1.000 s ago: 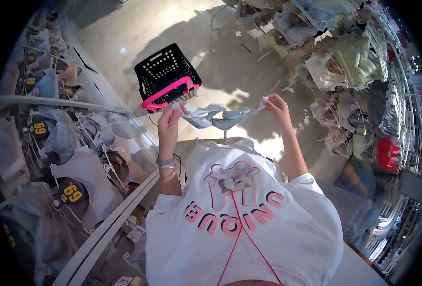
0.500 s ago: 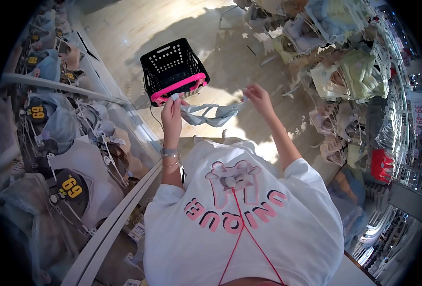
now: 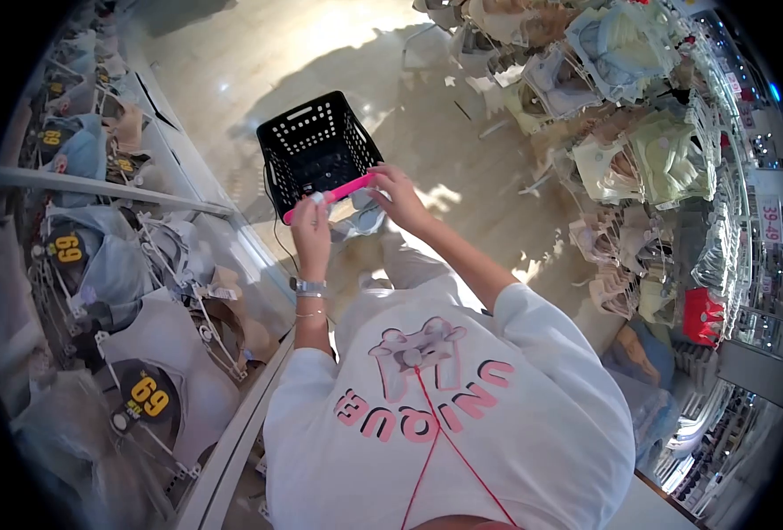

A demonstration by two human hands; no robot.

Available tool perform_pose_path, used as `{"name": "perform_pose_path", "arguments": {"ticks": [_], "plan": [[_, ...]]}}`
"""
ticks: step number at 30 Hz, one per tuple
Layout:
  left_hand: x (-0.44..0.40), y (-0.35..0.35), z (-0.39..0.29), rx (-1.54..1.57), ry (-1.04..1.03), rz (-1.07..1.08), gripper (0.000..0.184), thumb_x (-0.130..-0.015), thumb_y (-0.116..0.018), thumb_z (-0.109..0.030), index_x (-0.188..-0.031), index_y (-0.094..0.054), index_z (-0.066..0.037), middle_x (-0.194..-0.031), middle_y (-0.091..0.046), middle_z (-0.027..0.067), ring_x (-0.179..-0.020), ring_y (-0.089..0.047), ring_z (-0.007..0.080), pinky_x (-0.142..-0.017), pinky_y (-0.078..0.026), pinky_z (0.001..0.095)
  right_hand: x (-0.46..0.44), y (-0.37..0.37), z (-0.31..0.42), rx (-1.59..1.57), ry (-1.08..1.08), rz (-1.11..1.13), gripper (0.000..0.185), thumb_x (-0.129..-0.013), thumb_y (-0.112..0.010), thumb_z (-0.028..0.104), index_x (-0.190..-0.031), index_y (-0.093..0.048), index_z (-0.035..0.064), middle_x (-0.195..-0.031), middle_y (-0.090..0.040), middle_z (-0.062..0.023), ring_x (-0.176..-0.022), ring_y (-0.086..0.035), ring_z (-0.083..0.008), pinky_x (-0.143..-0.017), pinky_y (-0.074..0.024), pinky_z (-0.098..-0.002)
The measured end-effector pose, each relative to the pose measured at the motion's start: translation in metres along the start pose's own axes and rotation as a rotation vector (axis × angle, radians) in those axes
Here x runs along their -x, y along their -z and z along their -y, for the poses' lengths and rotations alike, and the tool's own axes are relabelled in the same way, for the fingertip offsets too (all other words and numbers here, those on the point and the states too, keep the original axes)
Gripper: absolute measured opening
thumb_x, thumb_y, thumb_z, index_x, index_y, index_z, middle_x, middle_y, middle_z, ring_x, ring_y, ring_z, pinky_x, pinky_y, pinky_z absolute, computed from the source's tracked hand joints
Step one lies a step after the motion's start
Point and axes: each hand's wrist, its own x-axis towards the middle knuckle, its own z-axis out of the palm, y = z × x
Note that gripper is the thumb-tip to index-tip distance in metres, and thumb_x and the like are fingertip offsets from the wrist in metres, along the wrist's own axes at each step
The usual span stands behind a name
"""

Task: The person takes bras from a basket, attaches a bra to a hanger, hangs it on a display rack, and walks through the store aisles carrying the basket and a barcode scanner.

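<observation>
Between both hands point(image 3: 312, 234) point(image 3: 399, 198) | pale-blue bra point(image 3: 362, 220) | black basket point(image 3: 303, 132) just beyond

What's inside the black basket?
The basket shows perforated walls; dark shapes inside are too unclear to name. The pink handle and left hand partly hide its near edge.

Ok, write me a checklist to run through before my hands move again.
1. Left fingers gripping the pale blue garment: ok, pinching a white end.
2. Right fingers gripping the garment: cannot tell; they overlap the handle in view.
3. Pink handle untouched: cannot tell; both hands line up with it.
4. Black basket upright, top open: ok.
5. Whole garment visible: not ok, only part shows.
</observation>
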Motion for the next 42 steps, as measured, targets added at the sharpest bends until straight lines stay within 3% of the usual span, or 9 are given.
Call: {"name": "perform_pose_path", "arguments": {"ticks": [4, 6, 10, 13, 16, 20, 27, 37, 42], "plan": [[-0.036, 0.0, 0.024, -0.266, -0.05, 0.015, 0.016, -0.089, -0.051, -0.01, -0.095, -0.065, -0.005, -0.092, -0.067, 0.0084, -0.084, -0.059, 0.0273, -0.085, -0.043, 0.0371, -0.024, -0.031, -0.017, 0.119, 0.027, 0.06, 0.015, -0.084, -0.059, 0.017, -0.094, -0.056, 0.0061, -0.095, -0.062, -0.0107, -0.098, -0.057, -0.0304, -0.095, -0.0393, -0.0505], [-0.046, -0.006, 0.04, -0.355, 0.025, 0.025, 0.018, -0.09, -0.052, -0.015, -0.089, -0.067, -0.006, -0.086, -0.068, 0.0074, -0.079, -0.062, 0.0265, -0.075, -0.047, 0.0351, -0.033, -0.044, -0.035, 0.026, -0.038, 0.186, 0.011, -0.084, -0.057, 0.015, -0.091, -0.054, 0.0063, -0.086, -0.061, -0.01, -0.089, -0.059, -0.0304, -0.093, -0.0405, -0.0491], [-0.056, -0.018, 0.051, -0.368, 0.236, -0.006, 0.025, -0.091, -0.051, -0.025, -0.086, -0.069, -0.009, -0.073, -0.068, 0.0065, -0.068, -0.065, 0.025, -0.061, -0.048, 0.0332, -0.047, -0.048, -0.036, 0.044, -0.039, 0.166, 0.009, -0.082, -0.055, 0.013, -0.087, -0.053, 0.0055, -0.075, -0.06, -0.0127, -0.065, -0.06, -0.0331, -0.056, -0.0454, -0.0439], [-0.067, -0.017, 0.048, -0.336, 0.362, 0.025, 0.026, -0.091, -0.05, -0.025, -0.081, -0.068, -0.009, -0.073, -0.068, 0.0066, -0.067, -0.065, 0.0235, -0.059, -0.047, 0.0323, -0.055, -0.052, -0.044, 0.008, 0.04, 0.177, 0.011, -0.082, -0.056, 0.015, -0.087, -0.053, 0.0061, -0.07, -0.06, -0.0121, -0.057, -0.058, -0.0342, -0.048, -0.0438, -0.0434], [-0.082, -0.011, 0.058, -0.373, 0.36, 0.062, 0.027, -0.09, -0.05, -0.024, -0.079, -0.068, -0.009, -0.073, -0.068, 0.0062, -0.065, -0.064, 0.0216, -0.058, -0.046, 0.0313, -0.066, -0.056, -0.054, -0.083, 0.048, 0.281, 0.013, -0.083, -0.057, 0.016, -0.094, -0.054, 0.0089, -0.07, -0.061, -0.0121, -0.061, -0.059, -0.0343, -0.053, -0.0466, -0.0427], [-0.102, -0.011, 0.066, -0.409, 0.4, 0.053, 0.028, -0.091, -0.049, -0.026, -0.078, -0.068, -0.009, -0.069, -0.067, 0.0048, -0.061, -0.063, 0.0188, -0.057, -0.045, 0.0306, -0.086, -0.068, -0.064, -0.128, 0.217, 0.141, 0.018, -0.078, -0.061, 0.013, -0.094, -0.055, 0.0077, -0.065, -0.059, -0.0093, -0.057, -0.06, -0.0301, -0.05, -0.047, -0.0404], [-0.136, -0.017, 0.082, -0.439, 0.417, 0.045, 0.03, -0.092, -0.049, -0.026, -0.078, -0.068, -0.008, -0.065, -0.066, 0.004, -0.059, -0.062, 0.018, -0.055, -0.043, 0.0317, -0.118, -0.068, -0.075, -0.147, 0.24, 0.029, 0.011, -0.077, -0.064, 0.015, -0.084, -0.058, 0.0087, -0.063, -0.057, -0.0077, -0.054, -0.059, -0.026, -0.047, -0.046, -0.0373], [-0.2, -0.046, 0.119, -0.433, 0.39, -0.055, 0.026, -0.085, -0.058, -0.032, -0.086, -0.071, -0.009, -0.076, -0.068, 0.0076, -0.069, -0.065, 0.0234, -0.063, -0.048, 0.0347, -0.193, -0.067, -0.128, -0.149, -0.01, 0.343, 0.013, -0.08, -0.054, 0.017, -0.087, -0.055, 0.0066, -0.068, -0.058, -0.0155, -0.062, -0.058, -0.0367, -0.055, -0.0429, -0.049], [-0.248, -0.062, 0.113, -0.56, 0.37, -0.078, 0.022, -0.086, -0.052, -0.031, -0.084, -0.069, -0.016, -0.071, -0.065, 0.0089, -0.068, -0.064, 0.0284, -0.057, -0.047, 0.039, -0.241, -0.068, -0.145, -0.066, 0.014, 0.13, 0.009, -0.08, -0.057, 0.014, -0.087, -0.058, 0.0076, -0.064, -0.057, -0.0154, -0.059, -0.059, -0.0333, -0.052, -0.0431, -0.0472]]}}
